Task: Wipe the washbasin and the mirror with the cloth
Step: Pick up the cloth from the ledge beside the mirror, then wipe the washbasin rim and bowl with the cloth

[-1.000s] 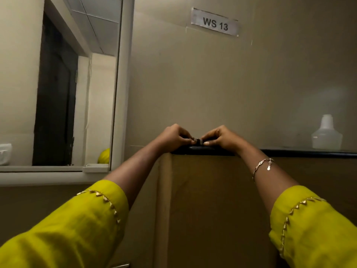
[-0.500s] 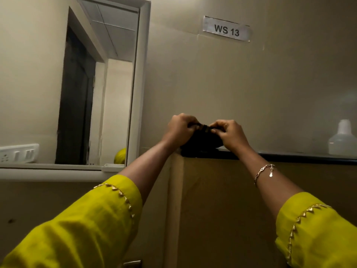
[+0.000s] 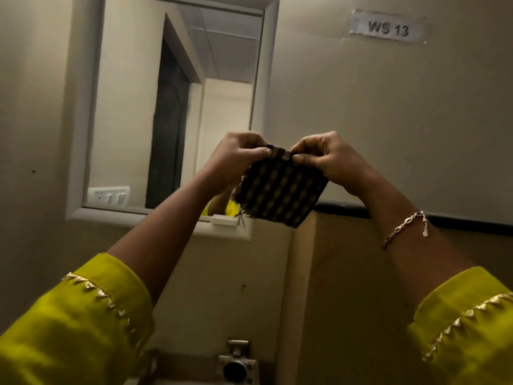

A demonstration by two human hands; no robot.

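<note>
Lifted off the dark ledge (image 3: 347,209) since a second ago, the cloth (image 3: 280,191) is hanging between my left hand (image 3: 238,154) and right hand (image 3: 327,155), both pinching its top edge, with the mirror (image 3: 172,107) lying up-left, nearer my left.

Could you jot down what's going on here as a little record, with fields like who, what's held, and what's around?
who: a person in yellow sleeves
held: dark checked cloth, pinched at its top edge by left hand and right hand
cloth state: hanging folded, in the air
mirror: on the wall, left of the cloth, untouched
wall label: reads WS 13
wrist: bracelet on the right arm
below: metal fitting, partly seen
</note>
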